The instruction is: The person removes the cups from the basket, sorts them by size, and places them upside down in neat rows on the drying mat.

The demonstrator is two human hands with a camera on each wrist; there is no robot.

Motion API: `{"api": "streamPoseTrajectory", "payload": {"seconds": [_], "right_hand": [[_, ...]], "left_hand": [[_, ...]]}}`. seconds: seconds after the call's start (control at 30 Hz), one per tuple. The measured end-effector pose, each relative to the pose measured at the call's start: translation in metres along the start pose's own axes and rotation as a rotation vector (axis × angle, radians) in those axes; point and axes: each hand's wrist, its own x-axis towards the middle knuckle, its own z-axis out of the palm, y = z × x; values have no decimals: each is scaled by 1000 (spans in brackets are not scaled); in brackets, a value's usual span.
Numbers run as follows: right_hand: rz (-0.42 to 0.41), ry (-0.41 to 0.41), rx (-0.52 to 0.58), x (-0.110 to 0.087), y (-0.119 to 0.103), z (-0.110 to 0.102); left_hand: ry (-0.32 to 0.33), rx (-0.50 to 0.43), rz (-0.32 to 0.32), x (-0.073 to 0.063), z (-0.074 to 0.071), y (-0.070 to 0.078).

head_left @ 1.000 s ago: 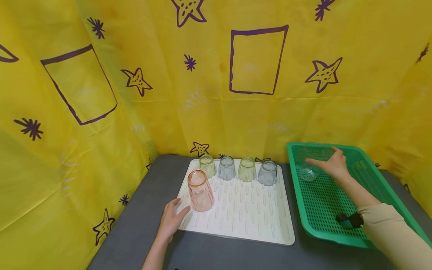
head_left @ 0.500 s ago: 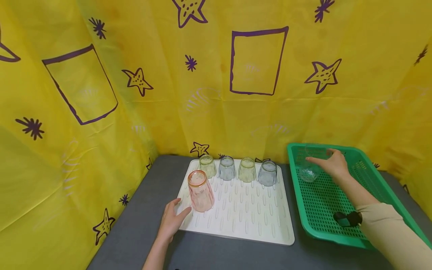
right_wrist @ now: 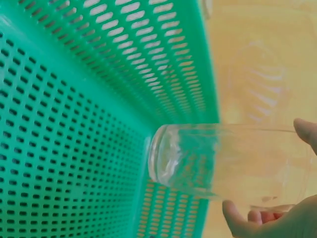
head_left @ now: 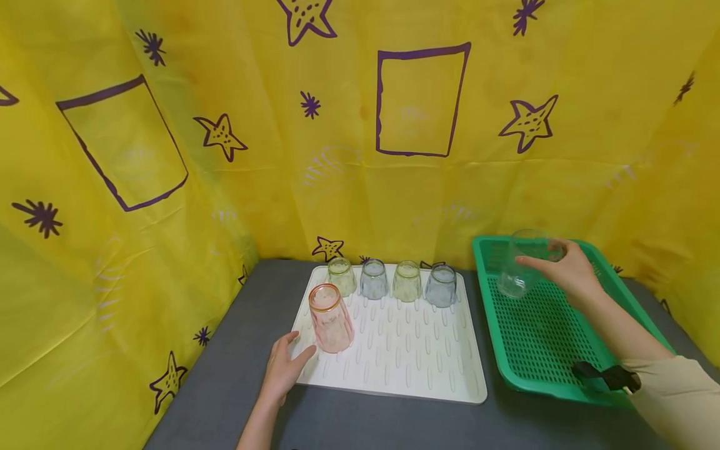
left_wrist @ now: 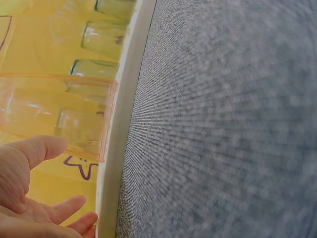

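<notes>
A tall clear drinking glass (head_left: pixel 514 275) is upright over the far left corner of the green basket (head_left: pixel 497 340). My right hand (head_left: pixel 574 272) grips it near the rim, thumb on one side and fingers on the other. In the right wrist view the thick base of the clear glass (right_wrist: pixel 166 156) is inside the basket wall. On the left, a pink glass (head_left: pixel 333 325) stands upside down on the white drying mat (head_left: pixel 416 356). My left hand (head_left: pixel 284 369) lies at the mat's left edge beside it, thumb and fingers spread, holding nothing.
Along the mat's far edge stand two greenish glasses, a left one (head_left: pixel 342 278) and a right one (head_left: pixel 407 282), alternating with two blue-grey ones, one (head_left: pixel 374 281) between them and one (head_left: pixel 441 287) at the end. A yellow patterned curtain (head_left: pixel 270 206) hangs behind the grey table (head_left: pixel 225 375).
My right hand closes on the clear glass and raises it a little out of the basket's corner. The left hand and the pink glass keep their places; the head view shifts slightly.
</notes>
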Motion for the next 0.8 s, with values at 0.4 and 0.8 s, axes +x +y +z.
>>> {"api": "streamPoseTrajectory", "payload": {"seconds": [0.4,0.8], "right_hand": [[-27,183,86,-37,-23,5],[-217,119,225,-73,-46,31]], "left_hand": [[4,12,3,0,0,-2],[50,-182,-34,2,1,0]]}}
